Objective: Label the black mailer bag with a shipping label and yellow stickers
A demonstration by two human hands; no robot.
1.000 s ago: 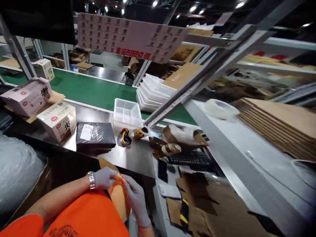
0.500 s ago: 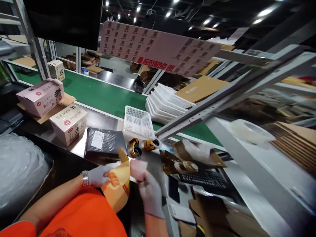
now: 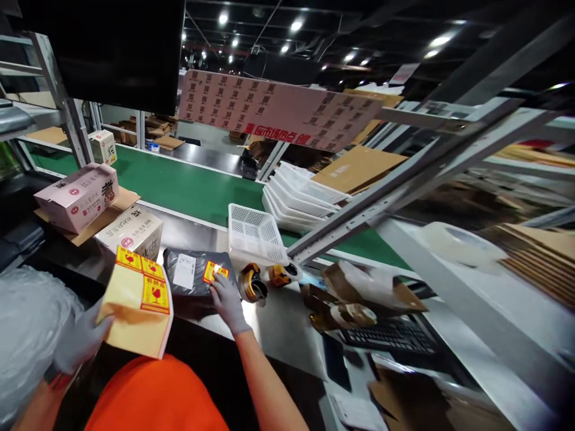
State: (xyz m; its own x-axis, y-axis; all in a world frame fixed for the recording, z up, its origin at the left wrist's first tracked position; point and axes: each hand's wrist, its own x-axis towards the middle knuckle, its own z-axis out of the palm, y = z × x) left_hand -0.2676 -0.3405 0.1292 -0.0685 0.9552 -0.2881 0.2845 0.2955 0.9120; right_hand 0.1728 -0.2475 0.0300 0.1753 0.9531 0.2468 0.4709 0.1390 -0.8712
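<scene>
My left hand [image 3: 78, 341], gloved, holds a yellowish backing sheet [image 3: 135, 311] that carries yellow-and-red fragile stickers along its top edge. My right hand [image 3: 226, 298], also gloved, presses one yellow-and-red sticker [image 3: 213, 271] onto the right end of a black plastic-wrapped parcel [image 3: 191, 272] lying on the steel bench. The parcel bears a white label [image 3: 184, 270]. Two tape dispensers [image 3: 252, 284] sit just right of my right hand.
Printed cartons [image 3: 130, 230] and a pink box [image 3: 76, 194] stand at the left. A white mesh basket [image 3: 255, 230] sits behind the parcel, beside a green conveyor belt [image 3: 179, 182]. Bubble wrap [image 3: 27, 323] is at lower left; a keyboard [image 3: 390, 335] and torn cardboard lie to the right.
My hands have separated. The left has carried the sticker sheet out to the left, while the right has reached forward and laid a peeled sticker on the black parcel.
</scene>
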